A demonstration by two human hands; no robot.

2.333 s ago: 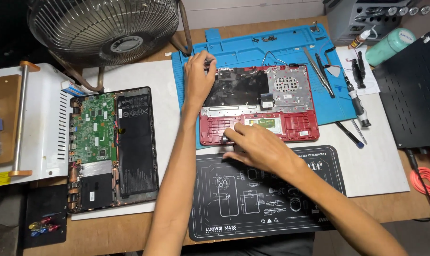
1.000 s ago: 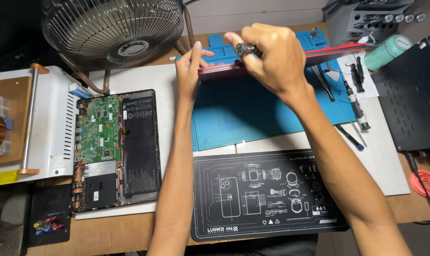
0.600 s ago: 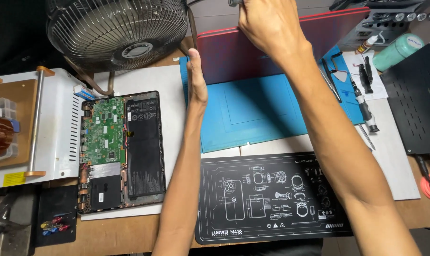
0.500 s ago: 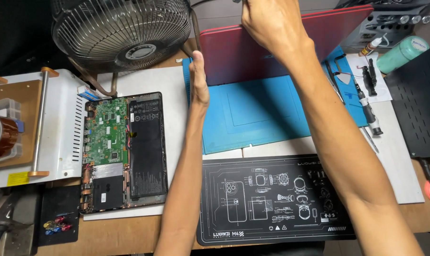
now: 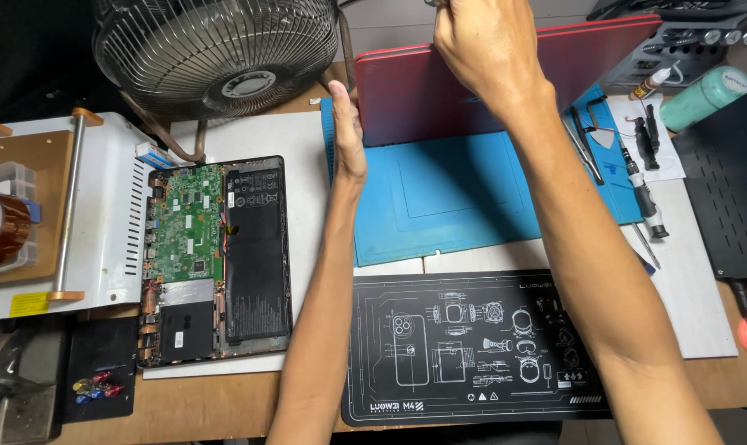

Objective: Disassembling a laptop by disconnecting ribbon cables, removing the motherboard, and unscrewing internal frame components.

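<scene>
Carefully, I grip the top edge of the red laptop shell [image 5: 439,99], stood upright over the blue mat [image 5: 472,198], with my right hand [image 5: 485,41]; my flat, open left hand [image 5: 346,132] steadies its side edge against sliding.

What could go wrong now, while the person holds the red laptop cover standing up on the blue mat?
The red laptop cover stands on edge, held only by the right hand on top and the flat left hand at its side; it might slip or tip. If it falls back, it could hit the fan close behind it. Falling sideways, it may knock the screwdrivers lying on the blue mat.
</scene>
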